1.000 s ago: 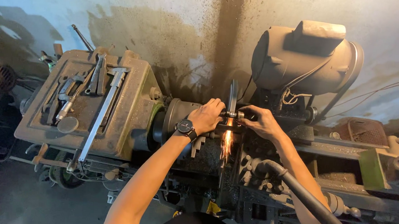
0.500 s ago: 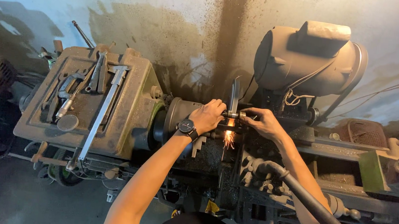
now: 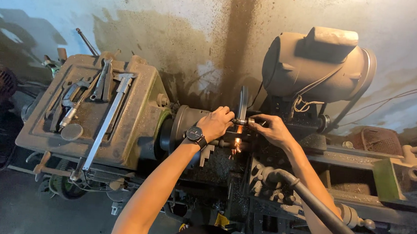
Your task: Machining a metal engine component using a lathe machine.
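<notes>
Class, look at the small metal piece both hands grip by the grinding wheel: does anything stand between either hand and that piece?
Nothing visible does. The left hand and right hand both already touch the small metal piece, held against the dark grinding wheel, with sparks below it.

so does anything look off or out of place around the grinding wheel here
Sparks fall from where both hands press a small metal piece to the grinding wheel; left hand and right hand are bare and close to it. Loose tools lie on the lathe headstock cover.
</notes>
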